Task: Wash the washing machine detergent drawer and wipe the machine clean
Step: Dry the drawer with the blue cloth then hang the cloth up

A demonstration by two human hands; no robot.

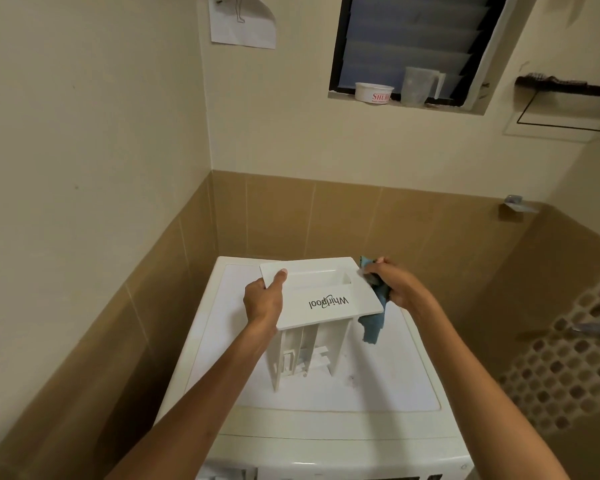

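The white detergent drawer (321,299) stands on end on top of the white washing machine (222,344), its front panel with the brand name facing up. My left hand (264,299) grips the panel's left edge, thumb on top. My right hand (394,284) holds a blue cloth (373,327) bunched against the panel's right edge, and part of the cloth hangs down beside the drawer. The drawer's compartments show below the panel.
Tiled walls close in behind and to the left of the machine. A window sill high up holds a white tub (374,92) and a clear jug (420,85). A tap (594,330) sticks out at the right, against mosaic tiles.
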